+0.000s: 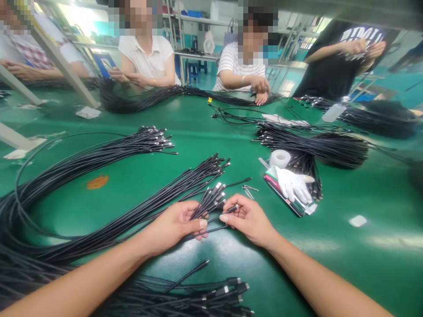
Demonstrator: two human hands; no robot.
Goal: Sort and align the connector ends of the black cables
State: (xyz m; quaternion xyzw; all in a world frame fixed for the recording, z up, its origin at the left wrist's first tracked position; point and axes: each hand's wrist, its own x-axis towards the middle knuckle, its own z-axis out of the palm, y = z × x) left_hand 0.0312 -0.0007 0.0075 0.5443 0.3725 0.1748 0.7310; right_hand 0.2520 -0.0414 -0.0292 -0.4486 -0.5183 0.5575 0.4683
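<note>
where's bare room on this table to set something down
Bare between the upper-left cable tips and the bundle behind the tape roll, and right of the glove, around the white scrap. Crowded: lower left, with cables, and around the left hand.

The foreground is filled by a green table (pixel 380 281), its surface streaked with reflected light. At the left, pale posts (pixel 71 66) are slanted across the view. Behind, a blue-green floor (pixel 209 79) is seen, with blue stools (pixel 193 71) set near a bench (pixel 206 56). Shelves (pixel 201 20) are ranged above. The upper left is brightened by a window (pixel 78 15).
</note>
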